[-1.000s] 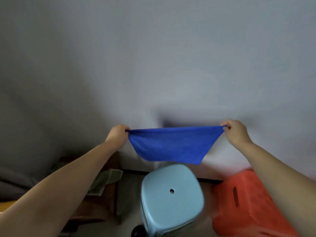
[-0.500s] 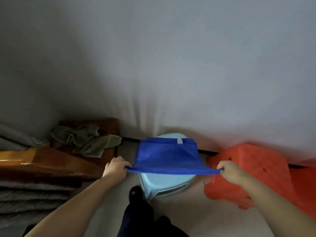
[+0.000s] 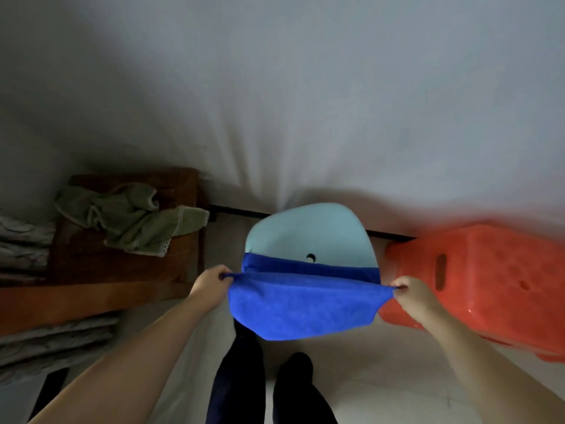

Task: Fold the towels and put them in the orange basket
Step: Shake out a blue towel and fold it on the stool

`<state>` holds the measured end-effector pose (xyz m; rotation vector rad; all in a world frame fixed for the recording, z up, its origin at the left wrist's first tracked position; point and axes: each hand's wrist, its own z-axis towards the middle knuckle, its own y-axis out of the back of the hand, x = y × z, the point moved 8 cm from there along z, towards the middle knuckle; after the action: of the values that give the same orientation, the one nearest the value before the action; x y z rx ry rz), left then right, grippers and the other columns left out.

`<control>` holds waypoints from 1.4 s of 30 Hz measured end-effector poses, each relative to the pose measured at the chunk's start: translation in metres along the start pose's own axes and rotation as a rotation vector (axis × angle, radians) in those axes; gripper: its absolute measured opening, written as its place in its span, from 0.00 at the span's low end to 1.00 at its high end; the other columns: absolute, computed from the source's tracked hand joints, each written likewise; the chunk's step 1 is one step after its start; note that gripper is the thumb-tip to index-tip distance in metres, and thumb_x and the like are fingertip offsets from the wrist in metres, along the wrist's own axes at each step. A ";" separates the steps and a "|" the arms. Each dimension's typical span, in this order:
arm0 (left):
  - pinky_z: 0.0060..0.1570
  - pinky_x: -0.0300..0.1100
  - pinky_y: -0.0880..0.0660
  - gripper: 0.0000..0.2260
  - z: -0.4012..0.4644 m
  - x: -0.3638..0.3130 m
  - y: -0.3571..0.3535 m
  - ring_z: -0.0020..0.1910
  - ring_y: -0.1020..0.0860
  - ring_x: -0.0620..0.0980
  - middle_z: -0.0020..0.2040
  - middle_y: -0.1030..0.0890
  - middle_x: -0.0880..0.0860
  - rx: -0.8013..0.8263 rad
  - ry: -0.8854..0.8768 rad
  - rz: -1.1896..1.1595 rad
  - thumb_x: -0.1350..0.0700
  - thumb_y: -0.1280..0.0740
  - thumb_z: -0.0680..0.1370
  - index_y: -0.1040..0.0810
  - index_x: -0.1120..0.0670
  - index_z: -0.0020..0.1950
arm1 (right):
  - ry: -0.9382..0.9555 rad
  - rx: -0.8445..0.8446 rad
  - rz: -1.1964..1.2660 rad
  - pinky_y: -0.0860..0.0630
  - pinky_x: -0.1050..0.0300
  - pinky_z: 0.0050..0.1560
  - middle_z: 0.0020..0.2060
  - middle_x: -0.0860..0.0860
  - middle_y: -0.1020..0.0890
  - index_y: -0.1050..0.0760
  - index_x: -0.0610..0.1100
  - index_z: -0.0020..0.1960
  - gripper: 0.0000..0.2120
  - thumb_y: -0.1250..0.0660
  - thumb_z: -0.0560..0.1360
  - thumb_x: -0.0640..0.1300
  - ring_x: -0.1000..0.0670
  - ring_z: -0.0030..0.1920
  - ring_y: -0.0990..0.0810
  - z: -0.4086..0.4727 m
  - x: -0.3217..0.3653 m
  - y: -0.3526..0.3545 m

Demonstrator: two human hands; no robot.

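Blue towel (image 3: 302, 304) pinched at its left corner by left hand (image 3: 209, 286), right corner pinched by right hand (image 3: 411, 293), far edge draped on light blue stool (image 3: 308, 232), orange basket (image 3: 489, 276) just right of the stool

You have one view only, worn on your head, looking forward and steeply down, wide-angle, so the wall bows overhead. It sits close above your grip: left hand (image 3: 211, 284) and right hand (image 3: 411, 293) fill mid-frame. Beyond the grip lies the pale stool (image 3: 308, 237), below it your legs (image 3: 241, 381).
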<state>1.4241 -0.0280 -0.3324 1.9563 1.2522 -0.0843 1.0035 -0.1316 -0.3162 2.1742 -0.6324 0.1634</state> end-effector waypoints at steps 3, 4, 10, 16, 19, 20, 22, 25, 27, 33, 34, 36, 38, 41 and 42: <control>0.35 0.40 0.32 0.09 0.044 0.004 -0.020 0.38 0.25 0.50 0.36 0.24 0.50 -0.031 0.049 -0.052 0.59 0.37 0.78 0.27 0.50 0.38 | -0.088 -0.070 0.144 0.35 0.57 0.38 0.47 0.37 0.17 0.22 0.37 0.47 0.10 0.40 0.72 0.30 0.47 0.42 0.25 0.035 -0.009 -0.027; 0.33 0.40 0.33 0.07 0.054 0.006 -0.025 0.36 0.26 0.50 0.35 0.25 0.50 -0.051 0.080 -0.093 0.59 0.37 0.78 0.27 0.51 0.40 | -0.107 -0.100 0.207 0.34 0.56 0.39 0.47 0.37 0.18 0.22 0.37 0.48 0.09 0.40 0.73 0.31 0.47 0.43 0.25 0.042 -0.010 -0.033; 0.57 0.53 0.23 0.36 0.085 0.060 -0.079 0.53 0.20 0.54 0.53 0.19 0.55 -0.019 0.251 -0.513 0.31 0.32 0.62 0.25 0.56 0.59 | -0.152 -0.204 0.595 0.28 0.50 0.41 0.40 0.29 0.24 0.32 0.37 0.40 0.17 0.37 0.73 0.52 0.34 0.41 0.23 0.051 -0.025 -0.064; 0.61 0.49 0.27 0.25 0.045 0.035 -0.082 0.59 0.24 0.53 0.58 0.22 0.50 0.075 0.190 -0.349 0.42 0.34 0.75 0.31 0.52 0.68 | -0.099 -0.099 0.468 0.33 0.55 0.38 0.36 0.48 0.27 0.31 0.40 0.45 0.15 0.30 0.72 0.50 0.50 0.37 0.28 0.024 -0.026 -0.074; 0.53 0.44 0.28 0.17 0.043 0.013 -0.068 0.56 0.23 0.55 0.53 0.21 0.54 -0.032 0.102 -0.269 0.50 0.36 0.79 0.28 0.56 0.64 | -0.086 -0.143 0.393 0.35 0.58 0.33 0.33 0.49 0.28 0.33 0.44 0.41 0.09 0.33 0.76 0.43 0.47 0.36 0.29 0.025 -0.025 -0.067; 0.51 0.42 0.29 0.15 0.043 0.003 -0.062 0.54 0.22 0.55 0.52 0.21 0.54 -0.069 0.073 -0.257 0.50 0.37 0.79 0.28 0.56 0.62 | -0.060 -0.170 0.386 0.36 0.60 0.31 0.31 0.49 0.30 0.33 0.44 0.39 0.11 0.35 0.77 0.43 0.48 0.33 0.31 0.027 -0.017 -0.060; 0.49 0.42 0.30 0.15 0.046 -0.015 -0.048 0.53 0.23 0.55 0.50 0.22 0.52 -0.139 0.041 -0.266 0.48 0.38 0.80 0.28 0.56 0.61 | -0.005 -0.234 0.396 0.37 0.63 0.28 0.30 0.48 0.31 0.33 0.39 0.39 0.12 0.37 0.78 0.44 0.48 0.30 0.34 0.035 -0.001 -0.045; 0.51 0.43 0.31 0.19 0.068 -0.036 -0.032 0.55 0.24 0.55 0.57 0.23 0.54 -0.195 0.030 -0.281 0.45 0.41 0.80 0.31 0.56 0.65 | 0.041 -0.298 0.386 0.37 0.60 0.30 0.32 0.46 0.30 0.32 0.36 0.44 0.12 0.39 0.79 0.46 0.47 0.33 0.33 0.056 0.015 -0.030; 0.51 0.43 0.32 0.21 0.089 -0.043 -0.026 0.55 0.25 0.54 0.58 0.23 0.54 -0.199 0.045 -0.273 0.43 0.42 0.80 0.31 0.56 0.66 | 0.050 -0.290 0.395 0.35 0.55 0.34 0.38 0.47 0.26 0.30 0.40 0.50 0.09 0.39 0.79 0.46 0.47 0.39 0.29 0.072 0.021 -0.027; 0.44 0.44 0.33 0.20 0.106 -0.021 -0.030 0.46 0.26 0.51 0.49 0.24 0.52 -0.108 0.128 -0.206 0.40 0.41 0.79 0.30 0.56 0.58 | -0.015 -0.203 0.327 0.37 0.62 0.32 0.33 0.53 0.28 0.30 0.42 0.47 0.10 0.37 0.78 0.50 0.53 0.34 0.29 0.083 0.019 -0.033; 0.44 0.44 0.33 0.20 0.099 -0.015 -0.035 0.46 0.26 0.52 0.50 0.25 0.52 -0.081 0.127 -0.175 0.41 0.41 0.79 0.31 0.57 0.58 | -0.019 -0.195 0.292 0.37 0.60 0.31 0.31 0.53 0.29 0.31 0.42 0.45 0.11 0.37 0.78 0.50 0.53 0.33 0.30 0.079 0.016 -0.036; 0.44 0.44 0.32 0.17 0.085 -0.007 -0.041 0.45 0.26 0.53 0.49 0.25 0.53 -0.056 0.092 -0.096 0.44 0.41 0.80 0.31 0.58 0.57 | -0.023 -0.203 0.231 0.37 0.55 0.31 0.29 0.52 0.30 0.34 0.43 0.39 0.13 0.37 0.78 0.48 0.48 0.32 0.30 0.070 0.010 -0.039; 0.42 0.44 0.30 0.13 0.077 -0.007 -0.041 0.44 0.24 0.56 0.45 0.24 0.54 -0.076 0.030 -0.059 0.48 0.43 0.81 0.31 0.58 0.53 | -0.003 -0.238 0.169 0.39 0.51 0.30 0.27 0.50 0.32 0.40 0.47 0.34 0.17 0.38 0.79 0.45 0.46 0.29 0.34 0.061 0.006 -0.039; 0.37 0.45 0.28 0.12 0.079 -0.018 -0.033 0.39 0.23 0.56 0.40 0.24 0.54 -0.123 0.005 -0.089 0.48 0.46 0.82 0.32 0.57 0.51 | -0.003 -0.335 0.159 0.41 0.52 0.33 0.25 0.50 0.33 0.38 0.43 0.37 0.14 0.40 0.79 0.43 0.45 0.27 0.35 0.056 0.002 -0.030; 0.36 0.46 0.28 0.13 0.083 -0.021 -0.033 0.38 0.23 0.55 0.41 0.24 0.54 -0.129 0.007 -0.091 0.48 0.47 0.82 0.32 0.57 0.52 | -0.012 -0.366 0.162 0.40 0.52 0.34 0.25 0.49 0.33 0.37 0.41 0.38 0.13 0.41 0.80 0.43 0.43 0.28 0.34 0.056 0.000 -0.027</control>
<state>1.4153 -0.0908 -0.3990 1.7906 1.3186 -0.0419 1.0114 -0.1605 -0.3706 1.7743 -0.7802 0.1102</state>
